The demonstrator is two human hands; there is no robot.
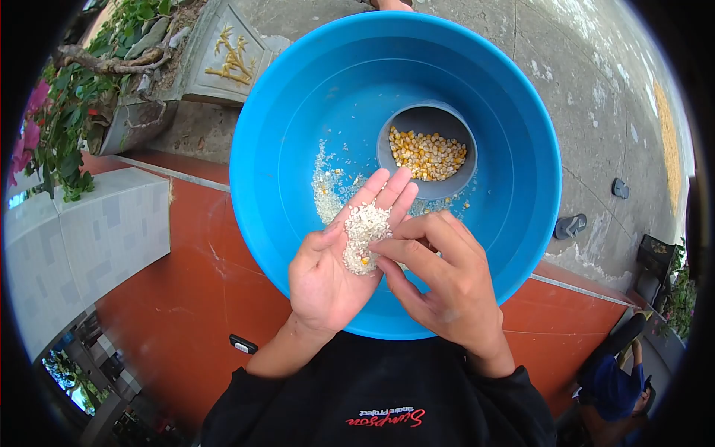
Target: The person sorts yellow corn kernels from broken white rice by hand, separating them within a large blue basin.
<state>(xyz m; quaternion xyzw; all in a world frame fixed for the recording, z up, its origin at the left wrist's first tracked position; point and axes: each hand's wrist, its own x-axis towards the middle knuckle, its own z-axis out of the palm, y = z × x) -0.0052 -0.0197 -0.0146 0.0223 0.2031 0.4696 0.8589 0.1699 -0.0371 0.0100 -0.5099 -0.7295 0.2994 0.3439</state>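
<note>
My left hand (335,276) is palm up over the near side of a big blue tub (298,97), cupping a heap of pale broken grains (366,231) with a yellow kernel among them. The thumb and fingertips of my right hand (439,276) are pinched together at the right edge of the heap; what they hold, if anything, is too small to name. Beyond my hands, a grey bowl (387,138) of yellow and white corn kernels (428,153) stands inside the tub. Loose pale grains (325,194) are scattered on the tub floor left of the bowl.
Below the tub are red floor tiles (186,298), with a small black device (243,343) at left. Grey sandals (570,226) lie on concrete at right. A planter (223,59) and flowers stand upper left. Another person (614,387) is at the lower right.
</note>
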